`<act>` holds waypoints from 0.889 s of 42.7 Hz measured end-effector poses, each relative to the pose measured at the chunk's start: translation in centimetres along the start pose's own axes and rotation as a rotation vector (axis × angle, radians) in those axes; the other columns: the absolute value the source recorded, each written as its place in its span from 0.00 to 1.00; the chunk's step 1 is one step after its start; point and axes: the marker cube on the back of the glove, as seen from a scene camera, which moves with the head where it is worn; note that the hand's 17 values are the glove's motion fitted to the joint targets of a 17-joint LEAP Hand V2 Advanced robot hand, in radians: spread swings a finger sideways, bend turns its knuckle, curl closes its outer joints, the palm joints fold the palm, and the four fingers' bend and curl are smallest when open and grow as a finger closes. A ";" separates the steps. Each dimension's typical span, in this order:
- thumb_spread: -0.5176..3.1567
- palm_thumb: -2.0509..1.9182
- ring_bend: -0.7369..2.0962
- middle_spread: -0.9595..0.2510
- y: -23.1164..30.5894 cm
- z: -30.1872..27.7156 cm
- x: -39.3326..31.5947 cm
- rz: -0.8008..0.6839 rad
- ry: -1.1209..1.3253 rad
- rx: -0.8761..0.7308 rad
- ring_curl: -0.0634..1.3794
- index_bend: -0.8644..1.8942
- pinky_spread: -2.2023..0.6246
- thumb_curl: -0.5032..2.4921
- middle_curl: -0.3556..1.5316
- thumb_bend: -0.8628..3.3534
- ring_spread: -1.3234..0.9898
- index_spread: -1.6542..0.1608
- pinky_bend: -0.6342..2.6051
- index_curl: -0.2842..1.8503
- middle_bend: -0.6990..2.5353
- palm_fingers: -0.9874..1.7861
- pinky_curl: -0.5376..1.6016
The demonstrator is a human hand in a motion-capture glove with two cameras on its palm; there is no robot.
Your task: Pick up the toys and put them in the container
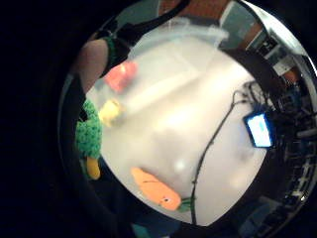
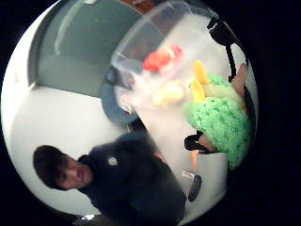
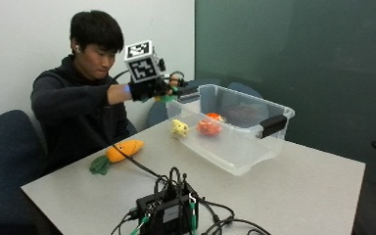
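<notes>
Clear plastic forms the container point(image 3: 237, 142), a lidded-style bin with a black latch on its near end, standing on the pale table point(image 3: 305, 186) right of centre in the outside view. Inside it lie a red-orange toy point(image 3: 209, 125) and a small yellow toy point(image 3: 179, 128), close together near the end nearest the person.

The gloved right hand point(image 3: 150, 88) is raised in the upper middle of that view, just above and beside the container's far-left corner. Its fingers are curled round a green knitted toy point(image 3: 168, 98), of which only a sliver of green shows below the glove there. In the thumb side palm view the same green toy point(image 2: 221, 122) fills the right of the frame, fuzzy green with yellow parts, pressed against the palm with a bare fingertip and black straps around it; the container's wall and the red and yellow toys sit just beyond it.

An orange carrot toy point(image 3: 124, 150) with green leaves lies on the table in the lower left of the outside view, well apart from the hand and left of the container. The little finger side palm view shows it point(image 1: 156, 188) at the lower middle, beside a black cable point(image 1: 208, 148).

A black box with green-tipped wires point(image 3: 165, 208) sits at the bottom centre of the outside view.
</notes>
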 end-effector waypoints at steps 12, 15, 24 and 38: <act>0.40 0.69 0.33 0.56 -8.9 -0.8 -8.0 0.021 0.007 -0.014 0.20 0.67 0.76 0.39 0.42 0.22 0.45 0.82 0.35 0.47 0.36 0.46 0.40; 0.40 0.68 0.31 0.57 -9.9 1.7 -9.2 0.041 0.036 -0.132 0.19 0.69 0.76 0.38 0.42 0.21 0.46 0.82 0.35 0.48 0.35 0.44 0.41; 0.43 0.58 0.33 0.71 -8.0 2.4 -8.0 0.003 0.010 -0.222 0.19 0.55 0.78 0.33 0.39 0.18 0.52 0.82 0.41 0.44 0.28 0.30 0.43; 0.45 0.57 0.35 0.80 5.8 -2.0 2.6 0.054 0.138 -0.472 0.22 0.41 0.79 0.31 0.37 0.20 0.54 0.81 0.42 0.37 0.26 0.31 0.43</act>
